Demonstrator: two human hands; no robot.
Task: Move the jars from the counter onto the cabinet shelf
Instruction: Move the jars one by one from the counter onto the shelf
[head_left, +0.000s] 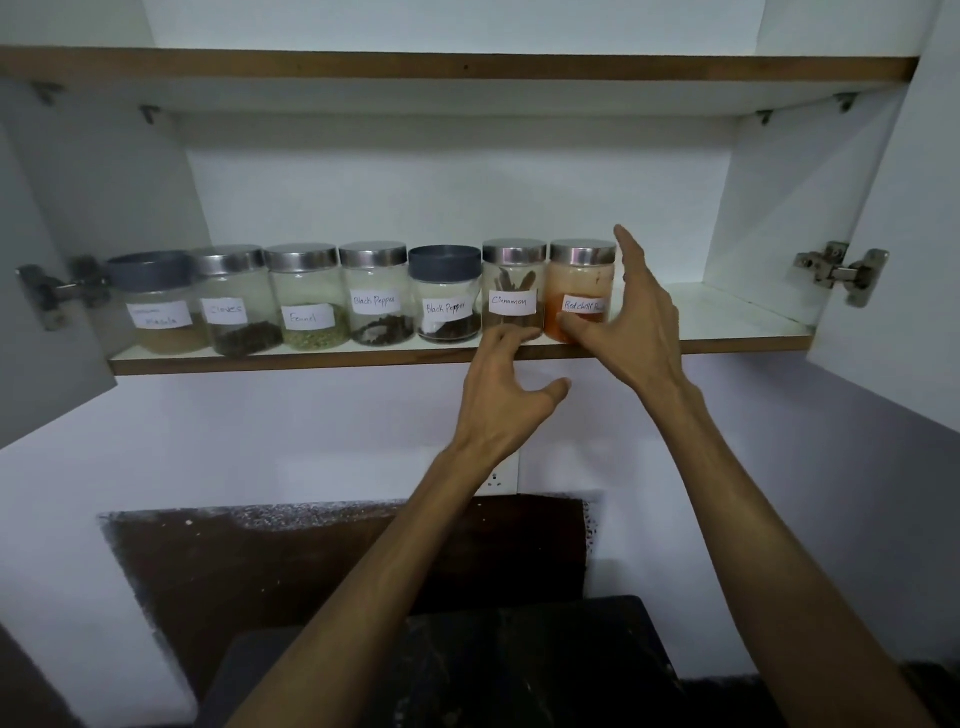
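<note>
Open wall cabinet seen from below, both doors swung wide. Seven glass jars stand upright in a row along the front of the lower shelf (727, 340), each touching or nearly touching its neighbor.

L to R by handwritten label:
- masala jar (158, 304), grey lid, pale powder
- cloves jar (236, 301), silver lid
- fennel jar (306, 296), silver lid, green seeds
- 1st pepper jar (376, 293), silver lid
- 2nd pepper jar (447, 296), grey lid
- cinnamon jar (514, 286), silver lid, sticks inside
- chilli jar (582, 288), silver lid, orange-red powder; last on the right

Right of the chilli jar the shelf is bare white board.

Two bare arms reach up from the bottom of the frame. Left hand (506, 384) is at the shelf's front edge, fingers loosely spread, fingertips at the base of the cinnamon jar; thumb sticks out to the right, holding nothing. Right hand (631, 322) is around the chilli jar w/ fingers spread: thumb across the lower front by the label, fingers straight up along the jar's right side past the lid. Not clamped; can't tell if the fingers touch the glass.

Below: white wall, an outlet (501, 478) partly behind the left wrist, dark counter (545, 660) at bottom.
</note>
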